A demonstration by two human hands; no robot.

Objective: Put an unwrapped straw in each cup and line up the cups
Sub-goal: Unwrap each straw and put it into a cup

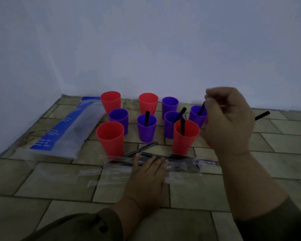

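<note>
On my feed the black straw (201,108) is held at its top end by the right hand (229,119), whose fingers are curled tight and pinch it. Its lower end dips into the purple cup (196,117) at 2 o'clock in the cluster of cups. Just beside that cup, toward 4 o'clock, the front red cup (185,140) holds a straw, as do the two middle purple cups (146,129) (170,126). Three red cups (110,138) (110,101) (148,103) and two purple ones (118,119) (170,105) stand from 8 round to 12 o'clock.

A second black straw tip (261,115) sticks out at 3 o'clock past the right hand. It may sit in a red cup hidden behind the hand, though I can't tell.

At 6 o'clock the left hand (146,180) lies flat, fingers straight and close together, pressing on the wrapped straws (181,162). A blue-and-white bag (66,129) lies at 9 o'clock on the tiled floor (215,192).
</note>
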